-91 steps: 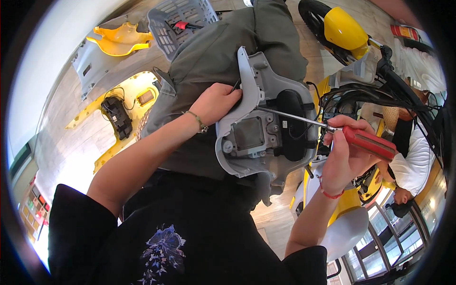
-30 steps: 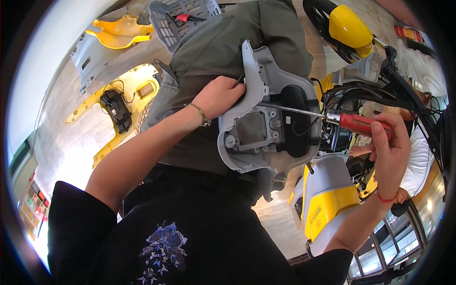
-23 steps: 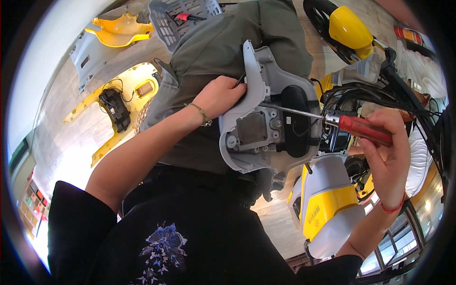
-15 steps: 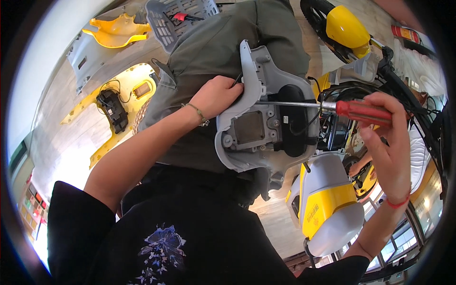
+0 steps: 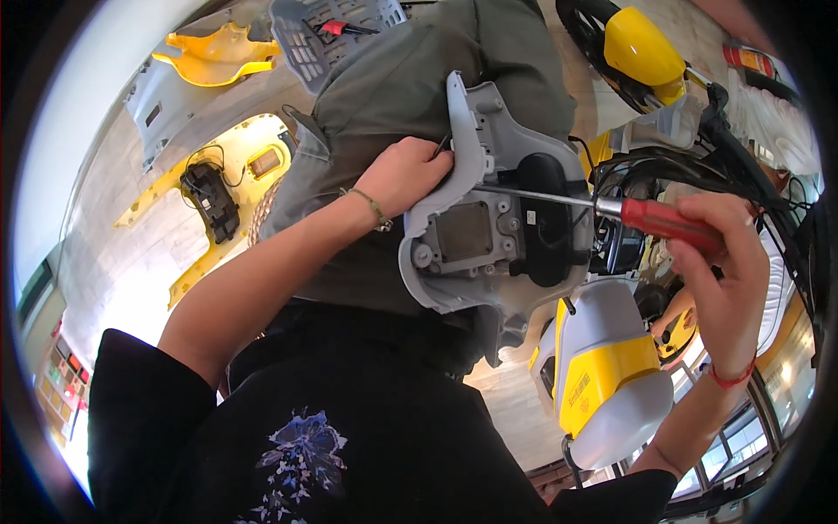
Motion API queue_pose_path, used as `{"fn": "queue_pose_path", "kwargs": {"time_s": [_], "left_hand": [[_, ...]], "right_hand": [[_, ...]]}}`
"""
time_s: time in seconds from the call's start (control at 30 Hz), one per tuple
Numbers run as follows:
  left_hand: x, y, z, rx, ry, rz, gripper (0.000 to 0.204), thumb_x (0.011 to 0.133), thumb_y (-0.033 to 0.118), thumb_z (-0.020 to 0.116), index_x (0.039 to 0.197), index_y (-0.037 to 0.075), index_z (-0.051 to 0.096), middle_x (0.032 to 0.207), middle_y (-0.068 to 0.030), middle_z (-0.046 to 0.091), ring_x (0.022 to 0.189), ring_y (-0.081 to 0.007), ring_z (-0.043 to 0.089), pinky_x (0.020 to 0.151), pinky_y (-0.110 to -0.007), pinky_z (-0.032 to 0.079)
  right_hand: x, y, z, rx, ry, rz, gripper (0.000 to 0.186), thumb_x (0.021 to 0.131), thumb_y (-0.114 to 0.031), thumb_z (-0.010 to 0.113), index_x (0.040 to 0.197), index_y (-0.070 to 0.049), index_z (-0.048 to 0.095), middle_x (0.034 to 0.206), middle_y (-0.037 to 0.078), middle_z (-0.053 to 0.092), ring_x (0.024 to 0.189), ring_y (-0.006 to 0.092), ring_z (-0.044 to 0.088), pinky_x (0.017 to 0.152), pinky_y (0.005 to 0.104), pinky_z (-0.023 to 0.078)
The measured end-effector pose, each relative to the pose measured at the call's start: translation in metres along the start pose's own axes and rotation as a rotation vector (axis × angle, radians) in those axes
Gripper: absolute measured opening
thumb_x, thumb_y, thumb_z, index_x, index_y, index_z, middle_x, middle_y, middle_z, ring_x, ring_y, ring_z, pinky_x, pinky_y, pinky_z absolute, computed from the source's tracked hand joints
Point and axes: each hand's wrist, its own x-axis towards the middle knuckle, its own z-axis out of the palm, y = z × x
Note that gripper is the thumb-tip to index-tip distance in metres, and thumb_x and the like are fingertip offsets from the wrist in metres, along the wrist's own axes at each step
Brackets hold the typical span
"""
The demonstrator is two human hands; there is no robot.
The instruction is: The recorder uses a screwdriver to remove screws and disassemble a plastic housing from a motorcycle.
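Note:
A grey plastic housing point(image 5: 423, 218) lies across my lap, with its open inner side facing up. A black oval part point(image 5: 545, 223) and a brownish rectangular plate point(image 5: 465, 229) sit inside it. My left hand point(image 5: 406, 177) is closed on the housing's left rim; a thin black piece sticks out by its fingers. In my right hand point(image 5: 731, 258) is a screwdriver point(image 5: 665, 224) with a red handle, its fingers wrapped round the grip. The metal shaft runs leftward over the black part, and its tip reaches the housing's inner wall near my left fingers.
On the floor at left lie a yellow shell point(image 5: 218, 57), a yellow panel point(image 5: 188, 275) with a black wired box point(image 5: 209, 201), and a grey slatted piece point(image 5: 301, 39). To the right stand a yellow fender point(image 5: 644, 52), black cables point(image 5: 663, 166) and a yellow-grey body point(image 5: 611, 375). Another person's hand point(image 5: 672, 319) works beyond.
The screwdriver handle and my right hand have shifted slightly right and down, so the shaft slopes more. The tip stays at the inner wall; my left hand keeps its hold.

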Motion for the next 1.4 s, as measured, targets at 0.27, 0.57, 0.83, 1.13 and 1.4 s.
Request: {"fn": "queue_pose_path", "kwargs": {"time_s": [0.27, 0.57, 0.83, 1.13, 1.4], "left_hand": [[0.002, -0.004, -0.001, -0.013, -0.012, 0.014, 0.041, 0.084, 0.032, 0.049, 0.079, -0.007, 0.060, 0.072, -0.0240, 0.059, 0.068, -0.0369, 0.058, 0.067, -0.041, 0.045], [0.002, -0.006, 0.001, 0.015, 0.020, 0.000, 0.041, 0.084, 0.032, 0.050, 0.079, -0.007, 0.060, 0.069, -0.0234, 0.058, 0.065, -0.0350, 0.058, 0.066, -0.040, 0.045], [0.000, 0.001, 0.001, -0.026, 0.000, -0.030, 0.042, 0.084, 0.033, 0.051, 0.078, -0.008, 0.060, 0.068, -0.0237, 0.058, 0.064, -0.0339, 0.058, 0.066, -0.039, 0.045], [0.003, -0.009, 0.002, -0.019, 0.001, -0.030, 0.042, 0.085, 0.031, 0.049, 0.078, -0.009, 0.057, 0.066, -0.0237, 0.056, 0.060, -0.0292, 0.057, 0.064, -0.038, 0.044], [0.004, -0.008, 0.005, -0.053, 0.024, 0.014, 0.038, 0.086, 0.027, 0.050, 0.075, -0.009, 0.057, 0.057, -0.0120, 0.053, 0.057, -0.0108, 0.048, 0.056, -0.032, 0.041]], "right_hand": [[-0.005, 0.005, 0.004, 0.047, -0.009, 0.281, 0.020, 0.086, -0.011, 0.059, 0.102, -0.001, 0.054, 0.094, 0.008, 0.059, 0.076, 0.0082, 0.056, 0.064, 0.0200, 0.044], [0.005, 0.001, 0.004, -0.114, -0.158, 0.546, 0.022, 0.085, -0.015, 0.061, 0.102, -0.001, 0.055, 0.088, 0.007, 0.057, 0.081, 0.0099, 0.056, 0.069, 0.0187, 0.043], [0.006, 0.005, -0.012, -0.131, -0.224, 0.309, 0.020, 0.082, -0.005, 0.059, 0.102, -0.002, 0.057, 0.103, 0.010, 0.056, 0.089, 0.0138, 0.057, 0.069, 0.0225, 0.044], [-0.001, 0.025, 0.003, 0.086, -0.032, 0.127, 0.033, 0.083, -0.010, 0.057, 0.116, -0.009, 0.051, 0.095, 0.007, 0.060, 0.071, 0.0070, 0.055, 0.061, 0.0169, 0.044], [0.016, 0.028, 0.009, -0.348, -0.237, 0.484, 0.022, 0.088, -0.024, 0.058, 0.095, -0.003, 0.056, 0.082, 0.005, 0.059, 0.070, 0.0070, 0.058, 0.066, 0.0199, 0.046]]}}
